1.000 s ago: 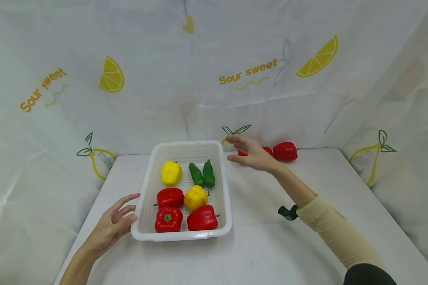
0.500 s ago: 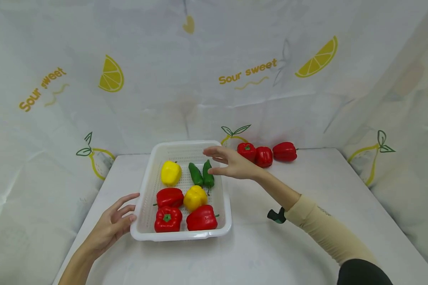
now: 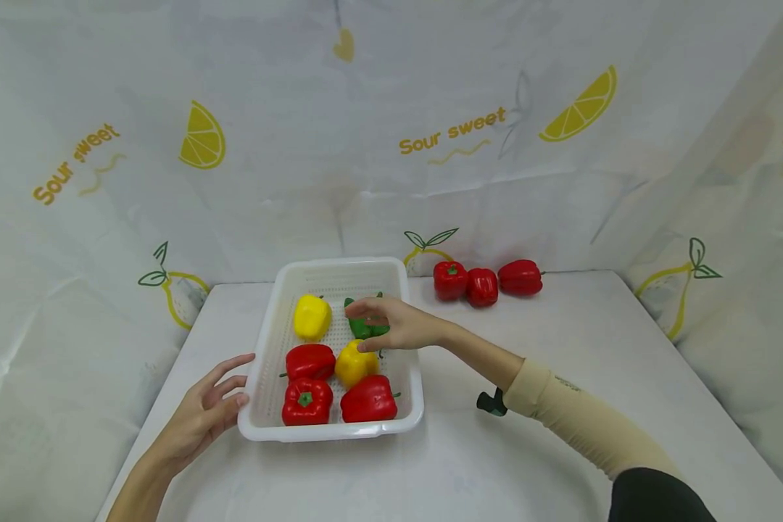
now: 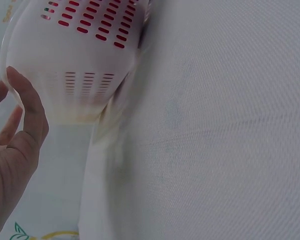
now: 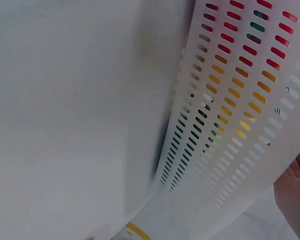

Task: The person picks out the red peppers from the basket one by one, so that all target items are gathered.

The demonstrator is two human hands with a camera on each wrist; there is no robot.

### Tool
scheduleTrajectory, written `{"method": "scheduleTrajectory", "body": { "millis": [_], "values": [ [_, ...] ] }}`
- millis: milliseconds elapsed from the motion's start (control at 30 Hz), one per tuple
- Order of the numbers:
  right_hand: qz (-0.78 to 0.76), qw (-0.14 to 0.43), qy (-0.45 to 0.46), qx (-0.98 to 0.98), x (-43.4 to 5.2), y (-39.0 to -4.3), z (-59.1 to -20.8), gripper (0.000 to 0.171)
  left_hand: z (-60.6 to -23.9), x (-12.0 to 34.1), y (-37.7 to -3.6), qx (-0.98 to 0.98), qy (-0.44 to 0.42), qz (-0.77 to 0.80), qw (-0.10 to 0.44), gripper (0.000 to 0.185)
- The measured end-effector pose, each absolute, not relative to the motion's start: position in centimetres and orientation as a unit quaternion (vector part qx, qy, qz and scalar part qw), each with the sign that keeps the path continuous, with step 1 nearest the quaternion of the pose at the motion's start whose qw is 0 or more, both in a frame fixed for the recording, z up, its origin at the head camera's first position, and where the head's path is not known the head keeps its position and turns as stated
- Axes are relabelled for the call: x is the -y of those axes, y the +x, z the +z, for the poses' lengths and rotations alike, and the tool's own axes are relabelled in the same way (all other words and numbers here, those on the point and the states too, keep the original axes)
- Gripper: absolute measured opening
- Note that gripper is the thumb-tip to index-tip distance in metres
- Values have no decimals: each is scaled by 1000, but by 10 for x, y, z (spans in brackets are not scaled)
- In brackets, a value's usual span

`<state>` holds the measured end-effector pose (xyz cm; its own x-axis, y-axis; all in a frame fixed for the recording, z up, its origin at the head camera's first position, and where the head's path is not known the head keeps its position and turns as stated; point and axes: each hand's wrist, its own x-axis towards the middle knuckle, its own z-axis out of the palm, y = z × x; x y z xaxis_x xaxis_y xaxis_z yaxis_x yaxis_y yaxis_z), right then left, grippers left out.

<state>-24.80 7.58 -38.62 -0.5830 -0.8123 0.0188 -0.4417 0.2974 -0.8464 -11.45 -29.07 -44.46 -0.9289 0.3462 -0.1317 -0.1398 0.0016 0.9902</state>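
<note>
Fingers of the right hand [image 3: 391, 324] are loosely curled over the two green peppers [image 3: 363, 325] in the white basket [image 3: 265, 346], thumb low near the yellow pepper [image 3: 355, 362] in the basket's middle. Whether the fingers pinch a green pepper or only hover over it cannot be told; the head view hides the contact, and the right wrist view shows only the slotted basket wall [image 5: 230, 115] and a sliver of palm.

The green peppers lie in the basket's far right part, directly under the fingertips, long axes running from the near rim toward the far rim, side by side. The right hand is by far the nearer; the left is at the basket's opposite side.

Right forearm comes in from the basket's right, crossing its right rim, wrist roughly level, palm down and turned toward the basket's left.

Left hand [image 3: 205, 413] rests against the basket's near left corner, fingers relaxed and spread, fingertips touching the outer wall, not curled round it; the left wrist view shows the fingers [image 4: 27, 107] beside the wall [image 4: 85, 60].

Also in the basket: a second yellow pepper [image 3: 312, 317] at far left, three red peppers [image 3: 309, 401] toward the near rim. Beyond the basket's far right corner, three more red peppers [image 3: 482, 286] sit in a row on the table [image 3: 561, 348].
</note>
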Motion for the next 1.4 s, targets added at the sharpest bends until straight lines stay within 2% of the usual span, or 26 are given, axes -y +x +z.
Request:
{"method": "scheduleTrajectory", "body": {
  "millis": [967,1400],
  "values": [
    [-364,301,-444,-761,-57,-254,-401,62,-445,290,-115,-693,67,697,173,63],
    [-331,336,-420,-775,-52,-258,-402,58,-443,289,-114,-699,62,693,168,63]
  ]
}}
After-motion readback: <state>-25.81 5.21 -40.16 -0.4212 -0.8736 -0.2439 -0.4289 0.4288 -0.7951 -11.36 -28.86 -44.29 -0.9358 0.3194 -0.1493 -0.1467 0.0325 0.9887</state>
